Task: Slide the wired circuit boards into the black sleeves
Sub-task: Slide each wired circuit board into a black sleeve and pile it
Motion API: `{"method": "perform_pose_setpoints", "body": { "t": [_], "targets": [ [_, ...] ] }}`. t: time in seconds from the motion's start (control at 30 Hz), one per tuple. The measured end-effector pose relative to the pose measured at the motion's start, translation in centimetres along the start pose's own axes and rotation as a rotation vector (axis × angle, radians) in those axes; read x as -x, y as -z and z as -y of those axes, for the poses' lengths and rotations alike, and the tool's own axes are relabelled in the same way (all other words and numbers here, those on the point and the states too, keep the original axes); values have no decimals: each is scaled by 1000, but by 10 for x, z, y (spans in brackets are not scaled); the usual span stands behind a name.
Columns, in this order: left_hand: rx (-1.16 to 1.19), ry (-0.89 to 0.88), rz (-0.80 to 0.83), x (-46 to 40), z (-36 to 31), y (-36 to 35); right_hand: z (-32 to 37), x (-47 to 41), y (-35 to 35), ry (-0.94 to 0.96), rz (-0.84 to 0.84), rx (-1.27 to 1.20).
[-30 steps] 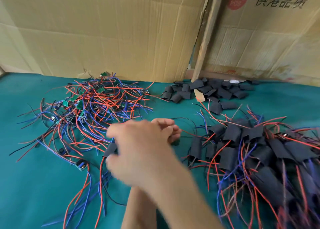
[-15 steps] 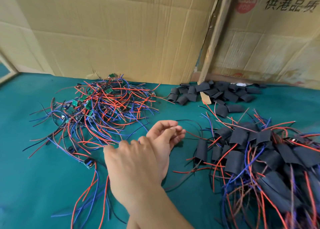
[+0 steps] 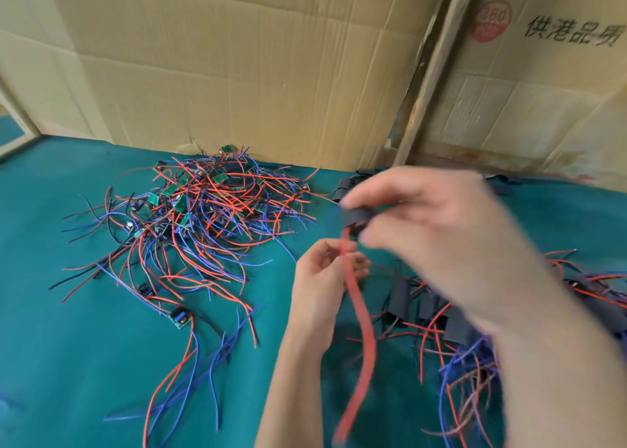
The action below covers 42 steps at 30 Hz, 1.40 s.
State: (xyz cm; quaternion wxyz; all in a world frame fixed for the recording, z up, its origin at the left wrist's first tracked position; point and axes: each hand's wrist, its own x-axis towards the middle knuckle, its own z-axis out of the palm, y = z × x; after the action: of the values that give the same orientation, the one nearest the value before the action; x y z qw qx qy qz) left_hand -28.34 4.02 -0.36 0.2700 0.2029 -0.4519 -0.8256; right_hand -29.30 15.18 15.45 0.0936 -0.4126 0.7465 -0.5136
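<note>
My right hand [image 3: 441,240], blurred by motion, is raised above the table and pinches a black sleeve [image 3: 356,216] between thumb and fingers. A red wire [image 3: 361,315] hangs out of the sleeve's lower end and trails down toward me. Below it, my left hand [image 3: 320,281] has thumb and fingers curled around that wire. Any board inside the sleeve is hidden. A tangle of bare green circuit boards with red and blue wires [image 3: 200,216] lies to the left on the teal cloth [image 3: 68,345].
Sleeved boards with wires [image 3: 458,325] are heaped at the right, partly under my right arm. Empty black sleeves [image 3: 347,183] lie at the back, mostly behind my right hand. Cardboard sheets [image 3: 237,74] and a wooden slat [image 3: 431,74] wall off the far edge.
My right hand has risen from the table up and to the right, carrying the black sleeve. The left hand lifted below it and the red wire now hangs between them.
</note>
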Motion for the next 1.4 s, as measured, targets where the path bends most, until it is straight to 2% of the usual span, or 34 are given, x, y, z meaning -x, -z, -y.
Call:
{"method": "perform_pose_setpoints", "body": {
  "t": [0.13, 0.23, 0.3, 0.4, 0.47, 0.5, 0.63, 0.73, 0.8, 1.0, 1.17, 1.33, 1.4],
  "targets": [
    [26, -2, -41, 3, -6, 4, 9, 14, 79, -16, -64, 82],
    [42, 0, -55, 7, -12, 1, -14, 23, 133, -151, -113, 429],
    [58, 1, -79, 7, -13, 0, -28, 32, 145, -296, -50, 597],
    [80, -13, -123, 6, -13, -1, -28, 40, 135, -433, 193, 886],
    [66, -30, -139, 6, -12, 0, -17, 30, 118, -443, 237, 1021],
    [59, -37, -145, 6, -12, 0, -15, 18, 109, -391, 239, 1040],
    [48, -48, -150, 4, -12, 0, -9, -53, 48, -188, 375, 912],
    [51, -32, -143, 3, -11, 0, -35, -109, -6, -192, 483, 858],
    [52, -25, -142, 3, -11, 0, -59, -139, -37, -218, 484, 848],
    [36, -7, -130, 6, -13, -1, -106, -176, -88, -340, 357, 697],
    [23, -8, -125, 4, -13, -1, -123, -179, -93, -400, 238, 570],
    [26, -2, -132, 4, -12, 0, -138, -169, -75, -481, -131, 266],
    [26, 3, -138, 3, -12, 0, -144, -163, -63, -486, -197, 214]
  ]
}}
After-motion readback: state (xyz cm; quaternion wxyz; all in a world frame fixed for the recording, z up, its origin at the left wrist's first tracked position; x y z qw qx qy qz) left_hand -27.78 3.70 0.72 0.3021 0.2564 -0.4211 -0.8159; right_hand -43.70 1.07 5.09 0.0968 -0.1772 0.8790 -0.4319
